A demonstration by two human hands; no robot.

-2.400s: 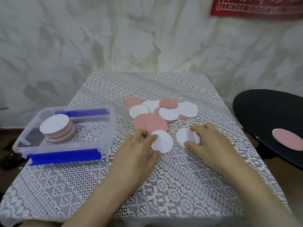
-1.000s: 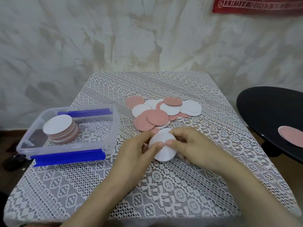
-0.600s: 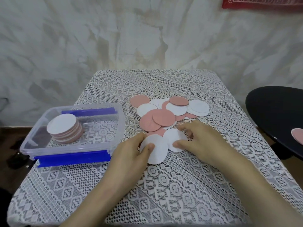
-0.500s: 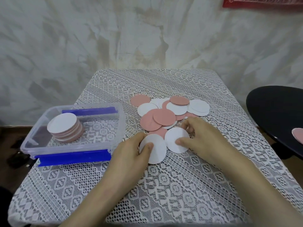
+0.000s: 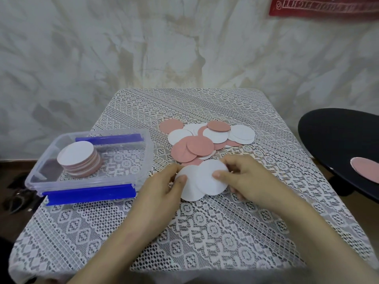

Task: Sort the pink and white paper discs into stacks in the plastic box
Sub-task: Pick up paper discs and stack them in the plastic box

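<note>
A loose pile of pink and white paper discs [image 5: 207, 138] lies at the middle of the lace-covered table [image 5: 205, 232]. Just in front of the pile, my left hand [image 5: 164, 191] pinches one white disc [image 5: 189, 186] at its left edge. My right hand [image 5: 246, 179] pinches a second white disc [image 5: 209, 179] that overlaps the first from the right. The clear plastic box [image 5: 90, 181] with blue clips stands at the left. It holds one stack of discs [image 5: 79, 159] with a white disc on top and pink and white edges below.
A black round stool [image 5: 338, 140] stands to the right of the table with one pink disc [image 5: 367, 168] on it. A mottled wall rises behind the table, with a red banner [image 5: 324, 6] at top right. Dark floor shows at the left.
Both hands lifted a white disc each from the table. My right hand has brought its disc leftwards, and it now overlaps the disc in my left hand.
</note>
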